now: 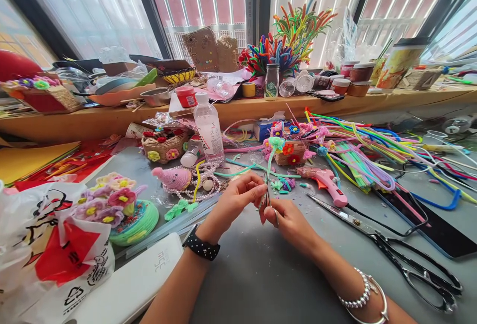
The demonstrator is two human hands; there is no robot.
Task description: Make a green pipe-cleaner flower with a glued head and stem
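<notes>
My left hand (238, 197) is closed, pinching the pale green stem of a pipe-cleaner flower (276, 143) that stands upright above my fingers. My right hand (288, 219) is closed on small metal scissors (267, 190), with a finger loop by its thumb. The scissor blades point up beside the stem at my left fingertips; whether they touch it I cannot tell. Behind my hands lie loose green and purple pipe-cleaner pieces (283, 185). A pink glue gun (328, 185) rests to the right, near large black-handled scissors (372, 234).
Bundled pipe cleaners (368, 160) and a dark phone (428, 224) lie at right. A clear bottle (208, 130), a flower basket (164, 147), a pink crocheted piece (175, 177) and a green-based flower pot (134, 222) stand left. A white case (149, 274) and plastic bag (55, 254) lie nearer.
</notes>
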